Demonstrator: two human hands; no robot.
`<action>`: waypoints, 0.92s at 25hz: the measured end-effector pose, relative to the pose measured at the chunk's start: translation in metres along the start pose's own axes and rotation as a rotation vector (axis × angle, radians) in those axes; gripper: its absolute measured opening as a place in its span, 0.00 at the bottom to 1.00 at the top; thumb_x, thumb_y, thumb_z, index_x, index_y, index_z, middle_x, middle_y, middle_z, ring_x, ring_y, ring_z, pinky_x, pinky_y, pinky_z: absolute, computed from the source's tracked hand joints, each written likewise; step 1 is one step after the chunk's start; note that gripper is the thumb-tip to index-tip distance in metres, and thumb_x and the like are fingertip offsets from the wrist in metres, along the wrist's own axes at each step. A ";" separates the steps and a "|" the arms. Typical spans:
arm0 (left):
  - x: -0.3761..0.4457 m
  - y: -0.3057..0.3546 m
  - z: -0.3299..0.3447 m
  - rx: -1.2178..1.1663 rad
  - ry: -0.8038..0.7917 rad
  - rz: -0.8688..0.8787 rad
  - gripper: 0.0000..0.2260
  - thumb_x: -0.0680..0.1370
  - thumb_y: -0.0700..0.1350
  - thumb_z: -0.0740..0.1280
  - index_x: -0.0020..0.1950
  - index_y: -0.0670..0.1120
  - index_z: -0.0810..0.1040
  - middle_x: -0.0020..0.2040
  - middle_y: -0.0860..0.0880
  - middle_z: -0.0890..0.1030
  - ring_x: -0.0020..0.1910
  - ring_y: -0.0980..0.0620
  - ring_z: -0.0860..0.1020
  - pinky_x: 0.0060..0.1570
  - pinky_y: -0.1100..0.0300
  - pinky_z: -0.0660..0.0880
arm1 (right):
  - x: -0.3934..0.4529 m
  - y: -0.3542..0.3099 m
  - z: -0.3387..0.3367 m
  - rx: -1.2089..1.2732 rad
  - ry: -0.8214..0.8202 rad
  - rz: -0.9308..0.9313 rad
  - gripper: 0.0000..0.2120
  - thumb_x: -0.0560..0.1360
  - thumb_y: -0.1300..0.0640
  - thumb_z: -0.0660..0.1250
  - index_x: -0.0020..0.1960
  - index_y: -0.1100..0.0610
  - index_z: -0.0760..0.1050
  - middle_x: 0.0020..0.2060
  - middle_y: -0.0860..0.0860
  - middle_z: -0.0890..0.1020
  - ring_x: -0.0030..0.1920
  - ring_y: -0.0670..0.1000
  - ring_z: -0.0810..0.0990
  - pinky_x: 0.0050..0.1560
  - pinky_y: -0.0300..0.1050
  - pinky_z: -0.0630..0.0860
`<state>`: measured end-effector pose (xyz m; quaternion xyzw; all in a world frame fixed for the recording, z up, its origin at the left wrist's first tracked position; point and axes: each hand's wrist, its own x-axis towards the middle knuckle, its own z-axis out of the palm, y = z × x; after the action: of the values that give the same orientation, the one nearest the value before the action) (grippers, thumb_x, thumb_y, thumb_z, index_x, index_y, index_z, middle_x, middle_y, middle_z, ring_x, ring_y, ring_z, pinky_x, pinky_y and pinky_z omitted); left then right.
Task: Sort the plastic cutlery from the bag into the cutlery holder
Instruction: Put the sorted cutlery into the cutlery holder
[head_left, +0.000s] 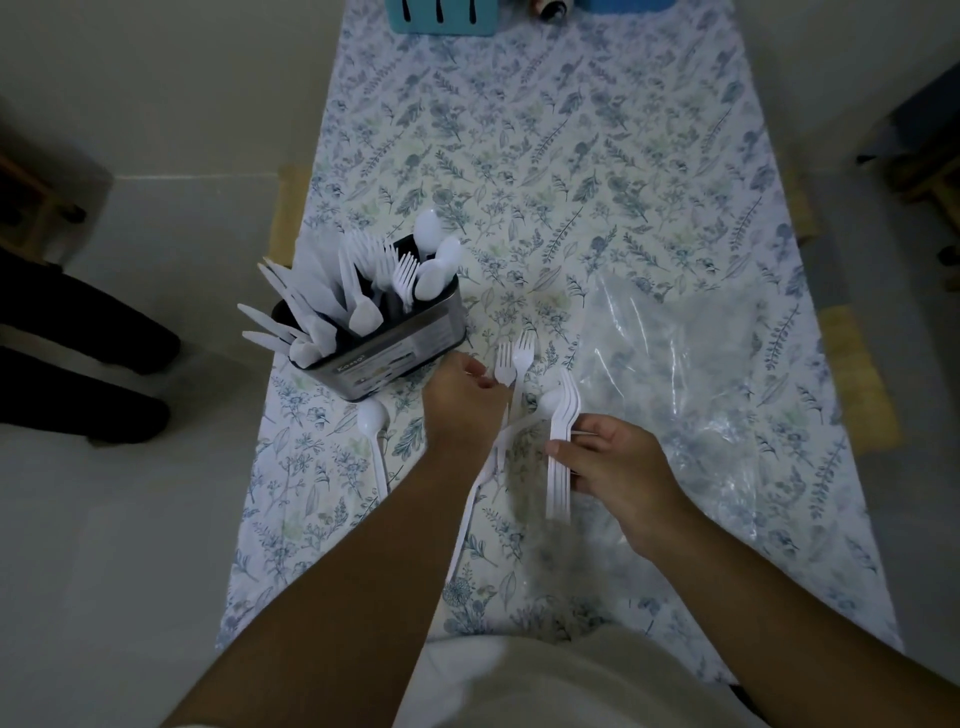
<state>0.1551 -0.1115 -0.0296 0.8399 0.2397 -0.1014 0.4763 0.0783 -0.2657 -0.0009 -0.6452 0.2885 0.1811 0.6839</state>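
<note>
From the head camera, I am looking down at a long table (649, 171) draped in a thin, glossy cloth printed with blue-grey leaf sprigs. My right hand (618, 467) is closing its thumb and fingers around a stacked bundle of white plastic forks (561, 447), their curved tines fanning toward the far end. My left hand (462, 400) is curling over the cloth just beside two loose forks (514, 364); I cannot tell whether it is pinching anything. More slim white handles are lying crossed between my wrists. A single white plastic spoon (375, 431), smooth and oval-bowled, is lying near the table's left edge. Beyond it, close to that same edge, the cutlery holder (395, 353) is standing: a dark, rounded oblong tub with a shiny labelled wall, holding flat knives, forks and spoons in separate compartments. The clear, crinkled plastic bag (691, 374) is sprawling flat toward the right edge. A teal slotted basket (441, 18) is sitting at the far end.
</note>
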 end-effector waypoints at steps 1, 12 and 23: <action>0.002 -0.002 -0.002 -0.001 -0.007 0.012 0.06 0.72 0.38 0.72 0.46 0.45 0.77 0.39 0.48 0.83 0.38 0.48 0.83 0.32 0.62 0.78 | 0.003 -0.002 -0.002 0.023 -0.001 0.002 0.11 0.74 0.67 0.74 0.54 0.58 0.83 0.44 0.54 0.89 0.45 0.54 0.88 0.46 0.48 0.85; -0.003 0.003 -0.017 -0.105 -0.113 0.092 0.09 0.74 0.40 0.75 0.52 0.48 0.82 0.44 0.52 0.84 0.41 0.58 0.82 0.38 0.72 0.77 | 0.017 -0.013 0.004 0.044 -0.034 0.003 0.10 0.74 0.68 0.74 0.52 0.56 0.83 0.43 0.53 0.89 0.43 0.51 0.88 0.42 0.44 0.84; -0.011 0.006 0.000 -0.167 -0.370 0.022 0.10 0.77 0.39 0.66 0.50 0.48 0.87 0.43 0.44 0.86 0.43 0.45 0.84 0.48 0.49 0.83 | 0.026 -0.016 0.003 0.099 -0.033 0.041 0.11 0.73 0.68 0.74 0.55 0.61 0.83 0.45 0.58 0.89 0.47 0.57 0.88 0.51 0.54 0.84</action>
<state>0.1487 -0.1173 -0.0206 0.7672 0.1463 -0.2285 0.5811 0.1088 -0.2676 -0.0048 -0.6014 0.2989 0.1915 0.7158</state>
